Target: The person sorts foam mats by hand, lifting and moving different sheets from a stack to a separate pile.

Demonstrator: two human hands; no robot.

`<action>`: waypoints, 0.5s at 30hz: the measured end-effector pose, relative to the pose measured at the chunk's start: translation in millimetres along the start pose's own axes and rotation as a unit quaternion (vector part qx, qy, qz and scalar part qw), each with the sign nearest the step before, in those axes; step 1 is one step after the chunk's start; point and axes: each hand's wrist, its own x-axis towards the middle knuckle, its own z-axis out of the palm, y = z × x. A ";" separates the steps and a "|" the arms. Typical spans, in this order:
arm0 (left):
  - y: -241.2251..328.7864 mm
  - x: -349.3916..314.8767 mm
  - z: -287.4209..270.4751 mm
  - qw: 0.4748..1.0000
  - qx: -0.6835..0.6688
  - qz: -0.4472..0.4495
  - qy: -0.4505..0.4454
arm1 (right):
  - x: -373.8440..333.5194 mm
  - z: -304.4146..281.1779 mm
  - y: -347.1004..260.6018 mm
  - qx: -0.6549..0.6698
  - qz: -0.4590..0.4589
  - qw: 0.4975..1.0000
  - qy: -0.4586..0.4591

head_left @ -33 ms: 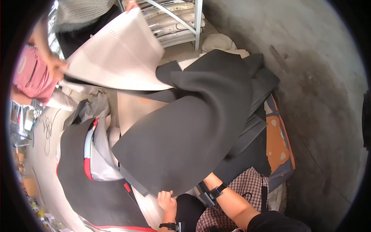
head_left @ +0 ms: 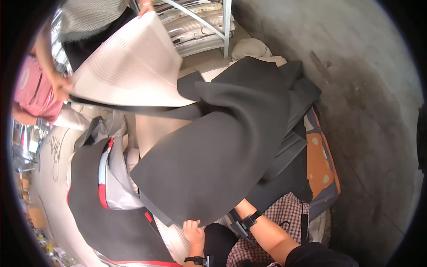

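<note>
A large, limp dark grey mat [head_left: 191, 164] lies draped and folded over the pile in front of me. My left hand [head_left: 194, 232] is closed on its near edge, fingers curled over the rim. My right hand [head_left: 240, 211] reaches under the same edge further right; its fingers are hidden beneath the mat. Black bands with small devices circle both wrists. At the far left another person's hands [head_left: 61, 84] hold up a pale ribbed sheet [head_left: 129, 62], which has a dark underside and meets the dark grey folds.
Left of the mat lies another dark sheet [head_left: 102, 209] with red edging, beside crumpled silvery grey material [head_left: 122, 178]. An orange patterned piece [head_left: 318, 164] lies under the pile's right side. A metal rack [head_left: 227, 31] with rolled goods stands behind. A concrete wall [head_left: 364, 89] rises at right.
The other person's hands and the pale ribbed sheet have shifted slightly left. My hands and the near part of the dark grey mat have barely moved.
</note>
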 end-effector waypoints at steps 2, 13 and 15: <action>6.0 8.4 -8.8 0.999 -0.007 -0.002 -0.035 | -1.9 4.5 -8.0 0.016 0.011 1.000 0.004; 46.9 106.4 -85.1 0.991 0.009 -0.034 -0.132 | 13.2 38.6 -79.4 0.215 -0.006 0.958 0.190; 39.2 160.0 -117.9 0.989 0.017 -0.103 -0.100 | 27.2 50.7 -82.2 -0.050 -0.101 0.961 0.252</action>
